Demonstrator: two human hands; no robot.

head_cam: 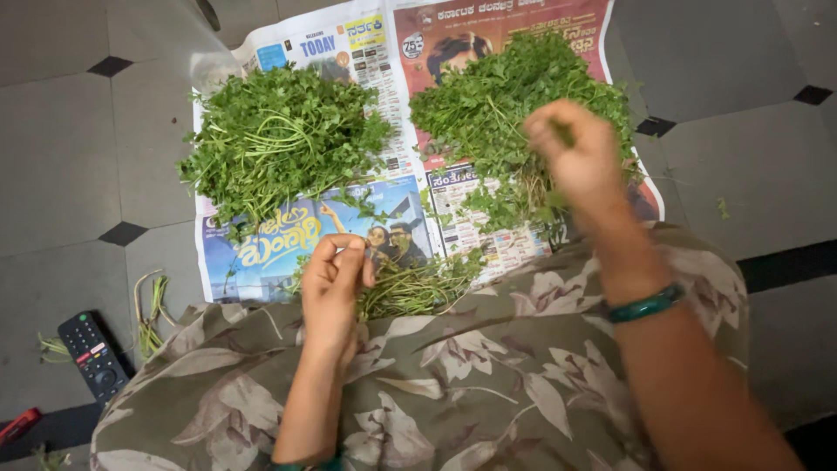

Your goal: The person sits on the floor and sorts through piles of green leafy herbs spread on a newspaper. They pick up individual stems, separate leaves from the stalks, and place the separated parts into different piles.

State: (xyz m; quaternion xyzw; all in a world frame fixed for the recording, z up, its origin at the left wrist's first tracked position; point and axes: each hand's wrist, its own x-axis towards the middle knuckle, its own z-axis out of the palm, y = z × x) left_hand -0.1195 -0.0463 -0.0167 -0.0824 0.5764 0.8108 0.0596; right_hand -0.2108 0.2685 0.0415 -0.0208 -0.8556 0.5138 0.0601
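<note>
Closest to my view: lap covered in olive floral fabric (pixel 453 384), both forearms coming up over it. Right wrist has a green bangle (pixel 646 304). Right hand (pixel 580 157) is raised above the right herb pile (pixel 514 96), fingers pinched shut on a small green sprig (pixel 565 133), blurred, so I can't make out more of it. Left hand (pixel 336 283) sits low at the fabric's edge, fingers curled closed around thin stems from a small stem bundle (pixel 418 288) lying on the near edge of the newspaper (pixel 261 253). The newspaper is spread flat on the grey tiled floor (pixel 70 157). Left herb pile (pixel 279 131) sits on the paper's left half, well apart from the left hand, leafy tops mostly, stems showing in the middle. Right pile is on the right half, spilling toward the lap. A few bare stems (pixel 150 310) lie on the floor left of the paper, near a black remote control (pixel 94 356). One stray leaf bit (pixel 723 208) on the floor at right.
</note>
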